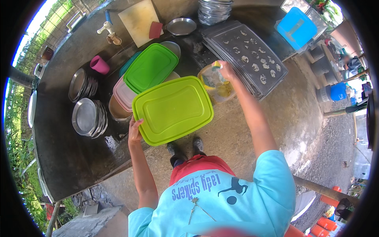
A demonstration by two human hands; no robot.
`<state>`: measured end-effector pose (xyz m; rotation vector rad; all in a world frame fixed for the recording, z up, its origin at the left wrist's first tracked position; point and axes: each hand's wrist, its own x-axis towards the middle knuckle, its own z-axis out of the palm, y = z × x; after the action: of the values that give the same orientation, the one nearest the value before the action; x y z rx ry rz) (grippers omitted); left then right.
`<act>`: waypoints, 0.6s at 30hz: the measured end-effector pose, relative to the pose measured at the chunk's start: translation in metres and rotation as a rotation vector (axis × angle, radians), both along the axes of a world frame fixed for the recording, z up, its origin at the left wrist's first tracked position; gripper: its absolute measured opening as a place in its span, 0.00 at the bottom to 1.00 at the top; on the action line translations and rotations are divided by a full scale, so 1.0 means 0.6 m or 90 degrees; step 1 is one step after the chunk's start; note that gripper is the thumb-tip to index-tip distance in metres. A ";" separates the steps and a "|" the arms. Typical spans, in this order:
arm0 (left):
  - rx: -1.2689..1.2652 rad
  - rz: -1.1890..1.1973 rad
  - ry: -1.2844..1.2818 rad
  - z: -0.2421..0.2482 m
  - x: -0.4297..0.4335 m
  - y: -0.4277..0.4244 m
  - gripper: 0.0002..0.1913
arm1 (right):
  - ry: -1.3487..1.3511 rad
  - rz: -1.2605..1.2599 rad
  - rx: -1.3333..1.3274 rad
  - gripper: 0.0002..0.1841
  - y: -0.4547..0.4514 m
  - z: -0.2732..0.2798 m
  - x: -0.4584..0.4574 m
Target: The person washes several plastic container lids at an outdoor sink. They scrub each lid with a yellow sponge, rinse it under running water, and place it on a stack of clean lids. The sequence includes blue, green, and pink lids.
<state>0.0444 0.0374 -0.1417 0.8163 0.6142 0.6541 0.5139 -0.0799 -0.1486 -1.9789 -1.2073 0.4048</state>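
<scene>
A lime-green plastic lid (174, 109) is gripped at its left edge by my left hand (135, 130), tilted up in front of me. My right hand (226, 71) grips a yellow-and-green sponge (217, 65) over a shallow translucent tub (213, 97). Inside the tub are another sponge (206, 83) and a yellowish clump (223, 90). Just beyond the lime lid lie a darker green plastic lid (152, 68) and a pink lid (123, 94), both resting among metal pans. The lime lid hides part of the items behind it.
Stacked round metal plates (84, 117) stand left, near a pink cup (99, 65). A tap (108, 28) and a cutting board (137, 20) are along the back wall. Baking trays (248, 56) with whitish residue are stacked right. A blue container (297, 28) sits beyond them.
</scene>
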 end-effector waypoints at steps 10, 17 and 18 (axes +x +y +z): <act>-0.005 0.016 0.018 -0.069 -0.032 0.008 0.27 | -0.130 -0.191 0.008 0.25 -0.012 -0.056 -0.030; 0.005 0.071 0.176 -0.144 -0.082 0.014 0.26 | -0.064 -0.050 0.032 0.27 -0.008 -0.096 -0.202; 0.065 0.064 0.211 -0.152 -0.088 0.014 0.26 | -0.061 -0.062 -0.043 0.26 0.003 -0.114 -0.259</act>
<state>-0.0087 0.0458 -0.2327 1.0042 0.9325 0.6513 0.3583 -0.0782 -0.2168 -2.1272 -1.1635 0.3083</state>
